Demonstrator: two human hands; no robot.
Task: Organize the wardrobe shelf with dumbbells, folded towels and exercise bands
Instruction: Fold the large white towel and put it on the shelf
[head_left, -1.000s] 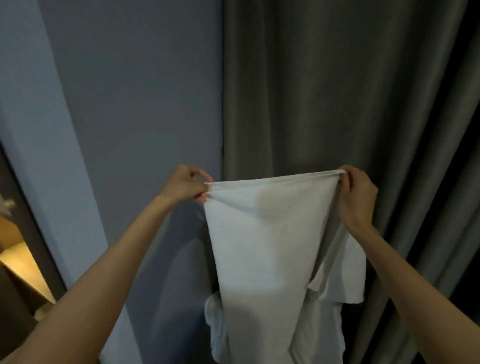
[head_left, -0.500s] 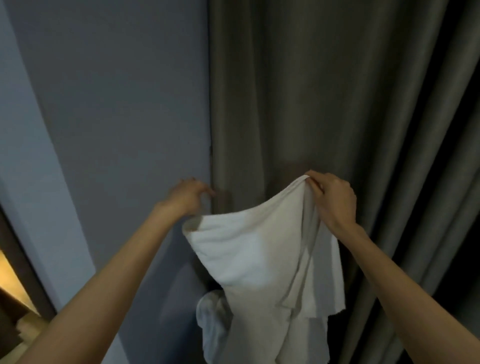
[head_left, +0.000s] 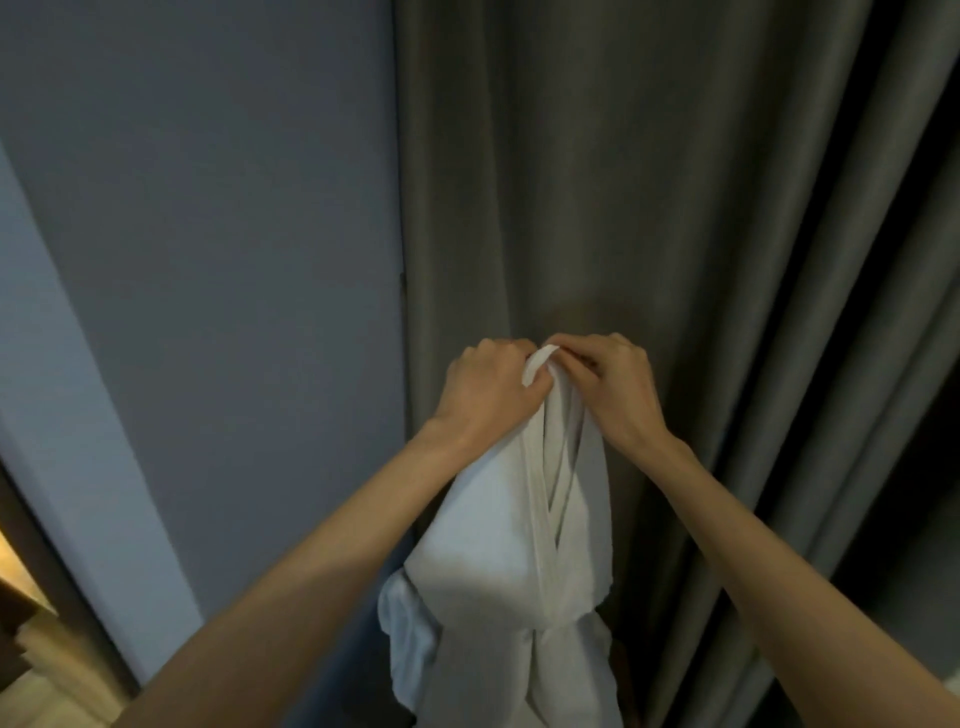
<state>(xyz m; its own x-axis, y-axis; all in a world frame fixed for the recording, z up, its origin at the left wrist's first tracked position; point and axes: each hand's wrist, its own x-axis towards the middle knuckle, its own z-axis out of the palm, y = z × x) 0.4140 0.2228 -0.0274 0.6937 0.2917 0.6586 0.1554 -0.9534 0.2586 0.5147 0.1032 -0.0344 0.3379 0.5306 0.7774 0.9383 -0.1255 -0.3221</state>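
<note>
A white towel (head_left: 498, 561) hangs in the air in front of me, doubled lengthwise so its two top corners meet. My left hand (head_left: 485, 392) grips one top corner and my right hand (head_left: 615, 387) pinches the other. The two hands touch at the top of the towel. Its lower end drops out of view at the bottom of the frame. No dumbbells, exercise bands or shelf are in view.
A grey-brown curtain (head_left: 675, 208) hangs right behind the towel and fills the right side. A blue-grey wall panel (head_left: 208, 234) stands on the left. A warm-lit opening (head_left: 21, 623) shows at the lower left corner.
The towel was held spread wide between my hands. My hands have come together, so the two top corners meet and the towel hangs folded in half.
</note>
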